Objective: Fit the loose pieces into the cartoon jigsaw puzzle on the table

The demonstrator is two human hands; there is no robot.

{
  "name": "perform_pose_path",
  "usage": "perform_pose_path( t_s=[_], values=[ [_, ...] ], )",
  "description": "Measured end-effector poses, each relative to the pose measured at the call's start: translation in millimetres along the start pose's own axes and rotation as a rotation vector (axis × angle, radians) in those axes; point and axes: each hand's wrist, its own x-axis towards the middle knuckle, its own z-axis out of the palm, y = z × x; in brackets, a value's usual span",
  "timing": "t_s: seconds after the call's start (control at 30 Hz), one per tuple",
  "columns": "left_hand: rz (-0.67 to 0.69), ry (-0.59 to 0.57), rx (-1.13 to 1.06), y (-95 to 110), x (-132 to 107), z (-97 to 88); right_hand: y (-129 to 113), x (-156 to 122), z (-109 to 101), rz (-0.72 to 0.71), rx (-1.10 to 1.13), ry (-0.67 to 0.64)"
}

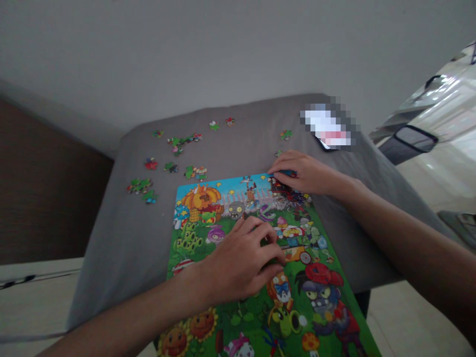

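Note:
A colourful cartoon jigsaw puzzle (208,218) lies on a grey-covered table (122,238). My left hand (241,260) rests on the middle of the puzzle with its fingers curled and pressed down on the picture; I cannot make out a piece under them. My right hand (301,173) is at the puzzle's far right corner, fingertips pinched on a blue and red puzzle piece (288,173) at the top edge. Several loose puzzle pieces (178,141) lie scattered on the cloth beyond the puzzle, to the left and at the back.
A phone with a blurred-out screen (329,129) lies at the table's far right corner. A white wall stands behind the table. To the right, off the table, are pale furniture and a dark-rimmed object (414,139). A dark wooden panel (40,193) is at left.

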Motion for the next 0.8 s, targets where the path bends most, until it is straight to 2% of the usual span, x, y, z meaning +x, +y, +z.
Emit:
perform_pose_path(
  t_s=[0.2, 0.37, 0.47, 0.53, 0.6, 0.67, 0.73, 0.8],
  values=[
    [-0.037, 0.062, 0.057, 3, 1, 3.8, 2, -1, 5, -0.020, 0.005, 0.053],
    [-0.078, 0.066, 0.065, 5, 2, 8.0, 3, -2, 8, -0.026, 0.012, 0.074],
    [-0.084, 0.076, 0.037, 5, 2, -4.3, 2, -1, 9, -0.025, 0.016, 0.083],
    [-0.122, 0.159, -0.016, -1, 1, -26.1, 1, -1, 8, -0.026, 0.022, 0.083],
    [-0.213, 0.324, -0.026, -19, -3, -56.4, 0, -1, 8, -0.030, 0.027, 0.077],
    [-0.339, 0.505, 0.122, -47, -10, -87.4, 0, 0, 7, -0.038, 0.026, 0.071],
    [-0.530, 0.568, 0.317, -84, -22, -111.5, 1, 0, 6, -0.044, 0.015, 0.070],
    [-0.641, 0.568, 0.363, -121, -36, -125.3, 1, 0, 6, -0.048, 0.006, 0.070]
  ],
)
